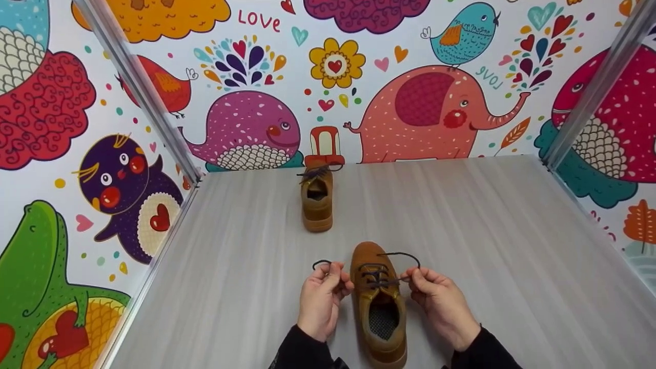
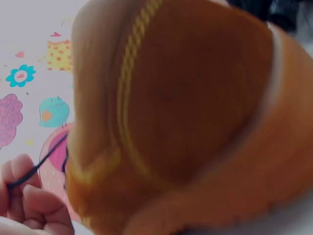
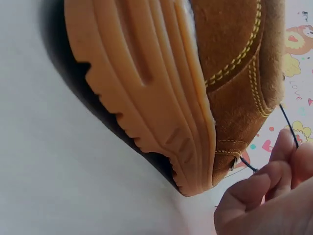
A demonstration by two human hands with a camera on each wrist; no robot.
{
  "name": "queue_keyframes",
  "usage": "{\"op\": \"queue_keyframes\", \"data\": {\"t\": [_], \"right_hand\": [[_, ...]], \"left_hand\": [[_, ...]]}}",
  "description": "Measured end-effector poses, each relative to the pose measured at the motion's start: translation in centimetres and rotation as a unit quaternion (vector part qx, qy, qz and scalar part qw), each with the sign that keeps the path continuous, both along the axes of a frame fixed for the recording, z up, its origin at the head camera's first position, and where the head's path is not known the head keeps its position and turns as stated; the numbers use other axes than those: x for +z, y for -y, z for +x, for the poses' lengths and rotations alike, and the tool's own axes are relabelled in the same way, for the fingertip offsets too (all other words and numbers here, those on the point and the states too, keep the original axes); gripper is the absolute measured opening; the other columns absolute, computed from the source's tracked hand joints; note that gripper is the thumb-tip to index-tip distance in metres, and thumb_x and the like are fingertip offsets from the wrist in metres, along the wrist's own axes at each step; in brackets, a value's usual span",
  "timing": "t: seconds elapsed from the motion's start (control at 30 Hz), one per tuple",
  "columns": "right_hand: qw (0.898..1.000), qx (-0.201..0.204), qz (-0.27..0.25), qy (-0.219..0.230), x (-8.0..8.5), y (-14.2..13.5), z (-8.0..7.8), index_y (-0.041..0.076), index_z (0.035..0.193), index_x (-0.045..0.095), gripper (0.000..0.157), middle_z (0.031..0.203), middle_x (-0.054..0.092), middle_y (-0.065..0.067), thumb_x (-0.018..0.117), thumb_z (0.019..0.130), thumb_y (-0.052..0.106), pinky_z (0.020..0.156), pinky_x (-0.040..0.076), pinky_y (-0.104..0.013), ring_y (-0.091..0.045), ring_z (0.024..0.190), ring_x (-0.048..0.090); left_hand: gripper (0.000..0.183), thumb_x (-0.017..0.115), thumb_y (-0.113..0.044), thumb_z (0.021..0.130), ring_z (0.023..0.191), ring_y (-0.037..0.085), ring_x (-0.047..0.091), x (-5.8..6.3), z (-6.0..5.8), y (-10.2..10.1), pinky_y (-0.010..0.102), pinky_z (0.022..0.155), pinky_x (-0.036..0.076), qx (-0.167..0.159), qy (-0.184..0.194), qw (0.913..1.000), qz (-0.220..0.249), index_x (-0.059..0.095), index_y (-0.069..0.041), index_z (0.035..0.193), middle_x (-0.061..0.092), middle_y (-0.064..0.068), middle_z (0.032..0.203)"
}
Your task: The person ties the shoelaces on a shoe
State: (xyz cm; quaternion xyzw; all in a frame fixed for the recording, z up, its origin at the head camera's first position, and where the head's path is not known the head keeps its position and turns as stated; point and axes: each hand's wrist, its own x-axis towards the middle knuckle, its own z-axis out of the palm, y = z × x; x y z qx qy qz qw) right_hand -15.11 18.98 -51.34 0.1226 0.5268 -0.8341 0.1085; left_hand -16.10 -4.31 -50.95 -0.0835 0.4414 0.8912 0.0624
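A brown shoe point(image 1: 380, 328) with yellow stitching stands upright on the floor, its toe pointing away from me. Dark laces point(image 1: 378, 275) cross over its tongue. On the shoe's left side my left hand point(image 1: 324, 297) pinches one lace, whose end curls up above the fingertips. At the other side, my right hand point(image 1: 442, 302) pinches the other lace between thumb and fingers, and a loop of it arches back to the toe. The left wrist view shows the lace point(image 2: 36, 169) running straight from the fingers to the shoe. Thick tan sole point(image 3: 146, 98) fills much of the right wrist view.
A second brown shoe point(image 1: 316, 205), with its laces tied or bunched on top, stands farther off near the back wall. Printed walls with cartoon animals point(image 1: 420, 118) enclose the pale wood-look floor point(image 1: 246, 266). Metal posts point(image 1: 148, 97) stand at the corners.
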Motion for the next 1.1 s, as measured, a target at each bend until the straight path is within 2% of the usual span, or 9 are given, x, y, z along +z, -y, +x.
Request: {"op": "queue_keyframes", "data": {"t": [0.17,0.33,0.57,0.67,0.77,0.9,0.97,1.03,1.1], "right_hand": [[1.0,0.001,-0.011,0.011,-0.3,-0.1,0.1,0.007,0.093,0.068,0.023,0.095,0.069,-0.004,0.062,0.092,0.029,0.072,0.041,-0.029,-0.016,0.086,0.057],[0.999,0.007,-0.04,0.001,-0.3,-0.2,0.0,0.004,0.094,0.068,0.023,0.097,0.069,-0.007,0.06,0.093,0.026,0.067,0.037,-0.028,-0.015,0.077,0.052],[0.999,0.016,-0.027,-0.003,-0.2,-0.2,0.0,0.004,0.097,0.068,0.025,0.099,0.069,-0.007,0.062,0.092,0.027,0.065,0.036,-0.028,-0.016,0.076,0.051],[1.0,0.011,-0.012,0.001,-0.3,-0.2,-0.1,0.002,0.101,0.068,0.029,0.098,0.069,-0.007,0.064,0.091,0.029,0.065,0.037,-0.028,-0.016,0.075,0.051],[1.0,0.009,0.017,0.011,-0.4,-0.2,-0.1,0.0,0.106,0.067,0.037,0.097,0.069,-0.008,0.068,0.087,0.032,0.064,0.039,-0.029,-0.017,0.076,0.052],[0.997,0.025,0.065,0.022,-0.5,-0.3,-0.1,0.001,0.107,0.067,0.041,0.095,0.07,-0.008,0.069,0.085,0.036,0.063,0.041,-0.029,-0.017,0.075,0.053],[0.994,0.038,0.097,0.022,-0.4,-0.4,-0.2,0.001,0.103,0.068,0.041,0.092,0.071,-0.007,0.069,0.085,0.039,0.061,0.04,-0.028,-0.016,0.072,0.051],[0.989,0.048,0.142,0.011,-0.4,-0.6,-0.2,0.0,0.096,0.068,0.043,0.087,0.07,-0.008,0.068,0.086,0.041,0.058,0.038,-0.027,-0.015,0.066,0.048],[0.977,0.038,0.208,-0.009,-0.3,-0.7,-0.2,0.001,0.087,0.068,0.045,0.08,0.068,-0.007,0.068,0.084,0.045,0.052,0.036,-0.026,-0.014,0.06,0.045]], "left_hand": [[0.031,0.064,-0.024,0.09,0.06,0.015,0.062,-0.3,-0.1,0.4,0.025,0.058,0.049,-0.015,-0.017,0.995,-0.097,0.061,0.005,0.1,0.065,0.008,0.074],[0.029,0.068,-0.023,0.088,0.058,0.016,0.062,0.1,-0.1,0.0,0.024,0.055,0.048,-0.008,-0.057,0.9777,-0.202,0.064,0.005,0.095,0.068,0.014,0.075],[0.023,0.069,-0.02,0.088,0.065,0.024,0.066,0.4,0.0,0.1,0.028,0.058,0.051,-0.007,-0.076,0.97,-0.231,0.065,0.002,0.09,0.068,0.016,0.078],[0.026,0.069,-0.024,0.087,0.068,0.027,0.067,0.9,0.1,0.6,0.029,0.058,0.052,-0.003,-0.094,0.9549,-0.282,0.066,0.001,0.089,0.069,0.016,0.078],[0.026,0.069,-0.032,0.087,0.062,0.02,0.064,1.1,0.1,1.4,0.027,0.055,0.05,0.006,-0.108,0.9058,-0.41,0.069,-0.007,0.084,0.068,0.006,0.071],[0.027,0.068,-0.045,0.085,0.05,0.006,0.05,1.3,0.4,2.6,0.024,0.048,0.039,0.007,-0.138,0.7888,-0.599,0.064,-0.021,0.072,0.056,-0.01,0.058],[0.027,0.069,-0.046,0.084,0.051,0.005,0.046,1.3,0.6,2.9,0.023,0.049,0.037,0.002,-0.17,0.7464,-0.644,0.061,-0.023,0.072,0.053,-0.012,0.06],[0.022,0.068,-0.043,0.086,0.058,0.006,0.051,1.0,0.8,3.1,0.024,0.053,0.041,-0.015,-0.214,0.7289,-0.65,0.065,-0.021,0.083,0.059,-0.01,0.071],[0.023,0.067,-0.038,0.087,0.07,0.009,0.058,0.7,1.0,3.2,0.025,0.062,0.047,-0.044,-0.26,0.7253,-0.636,0.068,-0.019,0.1,0.064,-0.006,0.089]]}}
